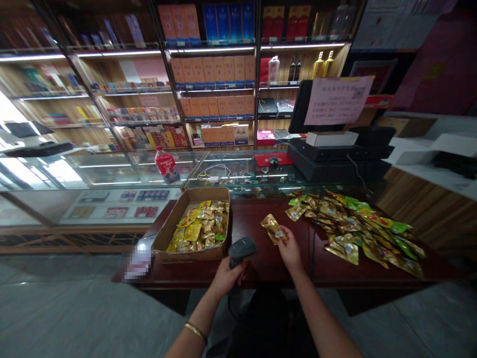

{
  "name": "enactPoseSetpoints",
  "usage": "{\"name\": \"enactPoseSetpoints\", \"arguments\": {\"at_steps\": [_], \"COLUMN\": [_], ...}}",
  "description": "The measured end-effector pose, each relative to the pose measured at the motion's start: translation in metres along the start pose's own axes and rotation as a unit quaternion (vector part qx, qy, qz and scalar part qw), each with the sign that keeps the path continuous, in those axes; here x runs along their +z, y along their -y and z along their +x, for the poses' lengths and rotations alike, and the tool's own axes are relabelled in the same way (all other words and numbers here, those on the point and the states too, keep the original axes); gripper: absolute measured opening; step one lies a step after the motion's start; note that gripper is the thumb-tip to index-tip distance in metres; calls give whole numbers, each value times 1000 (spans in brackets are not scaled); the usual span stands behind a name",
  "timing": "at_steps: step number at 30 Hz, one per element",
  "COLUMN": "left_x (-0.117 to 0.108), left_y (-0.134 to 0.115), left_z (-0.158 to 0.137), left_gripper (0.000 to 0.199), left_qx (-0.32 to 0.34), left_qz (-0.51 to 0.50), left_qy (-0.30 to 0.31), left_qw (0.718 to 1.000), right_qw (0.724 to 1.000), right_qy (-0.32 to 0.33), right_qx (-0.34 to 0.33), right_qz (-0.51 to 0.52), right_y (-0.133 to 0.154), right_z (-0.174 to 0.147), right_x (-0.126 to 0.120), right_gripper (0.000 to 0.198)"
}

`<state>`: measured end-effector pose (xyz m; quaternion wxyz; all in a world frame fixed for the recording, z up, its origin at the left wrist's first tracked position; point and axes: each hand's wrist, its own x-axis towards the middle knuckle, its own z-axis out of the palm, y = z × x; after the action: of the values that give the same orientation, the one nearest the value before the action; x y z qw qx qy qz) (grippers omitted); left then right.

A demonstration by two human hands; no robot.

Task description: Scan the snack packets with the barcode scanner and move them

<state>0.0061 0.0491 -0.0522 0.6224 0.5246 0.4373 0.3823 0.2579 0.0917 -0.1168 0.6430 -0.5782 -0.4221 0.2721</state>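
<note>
My left hand (pixel 228 274) is wrapped round the handle of a dark barcode scanner (pixel 243 246), its head tilted toward the right. Between the fingers of my right hand (pixel 289 251) is a gold foil snack packet (pixel 273 228), held a little above the dark red table (pixel 249 214). Left of the scanner stands an open cardboard box (pixel 169 226) with gold and yellow packets (pixel 201 226) in it. To the right of my right hand lies a loose pile of gold, yellow and green packets (pixel 346 223).
Behind the table runs a glass display counter (pixel 231 166) with a red-labelled bottle (pixel 166 165), a white cable (pixel 214 174) and a mouse (pixel 274 161). A monitor with a paper notice (pixel 337 102) stands at the back right. A dark cord (pixel 316 238) crosses the table beside the pile.
</note>
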Motion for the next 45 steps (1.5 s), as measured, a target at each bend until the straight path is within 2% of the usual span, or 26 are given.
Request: {"name": "enactPoseSetpoints", "arguments": {"at_steps": [3, 5, 7, 9, 12, 14, 15, 17, 19, 22, 24, 25, 27, 30, 33, 36, 41, 45], "left_x": [3, 3, 4, 4, 4, 4, 4, 4, 3, 2, 1, 0, 0, 1, 2, 2, 1, 1], "left_y": [1, 1, 1, 0, -2, -2, -1, 0, 1, 2, 2, 3, 4, 5, 5, 5, 6, 5], "left_z": [0, 0, 0, 0, 0, 0, 0, 0, -1, -1, -1, -1, 0, -1, -1, -1, 1, 0], "left_gripper": [41, 39, 38, 37, 37, 36, 36, 36, 36, 34, 32, 31, 32, 35, 39, 40, 40, 41], "left_qx": [2, 3, 5, 6, 1, -3, -4, -4, -4, -8, -7, -5, -2, 1, -6, -8, 1, 5], "left_qz": [-6, -6, -5, 1, 17, 20, 19, 18, 19, 18, 14, 11, 4, -3, 4, 13, 15, 11], "left_qy": [-25, -27, -28, -32, -40, -42, -42, -41, -37, -30, -28, -28, -28, -30, -31, -29, -34, -34], "left_qw": [1000, 1000, 1000, 999, 999, 999, 999, 999, 999, 999, 999, 1000, 1000, 1000, 999, 999, 999, 999], "right_qw": [997, 994, 986, 973, 967, 971, 975, 986, 995, 995, 969, 945, 885, 837, 810, 780, 734, 733], "right_qy": [-11, 8, 58, 118, 172, 184, 180, 148, 93, -4, -43, -44, -21, 11, 41, 109, 187, 249], "right_qx": [59, 79, 91, 94, 75, 61, 54, 37, 22, 3, -15, -22, -42, -93, -136, -135, -161, -119], "right_qz": [47, 78, 127, 174, 171, 142, 120, 66, 3, -99, -242, -325, -462, -540, -569, -602, -632, -622], "right_y": [7, 20, 41, 65, 95, 106, 107, 105, 96, 74, 57, 49, 35, 27, 35, 52, 64, 66], "right_z": [10, 19, 28, 38, 53, 62, 66, 74, 82, 91, 95, 95, 88, 64, 34, 20, 40, 61], "right_x": [1, 14, 39, 76, 131, 151, 153, 138, 105, 48, 20, 11, 3, 5, 9, 5, -18, -39], "right_gripper": [50, 49, 49, 47, 43, 40, 37, 29, 28, 45, 54, 55, 54, 50, 44, 39, 46, 57]}}
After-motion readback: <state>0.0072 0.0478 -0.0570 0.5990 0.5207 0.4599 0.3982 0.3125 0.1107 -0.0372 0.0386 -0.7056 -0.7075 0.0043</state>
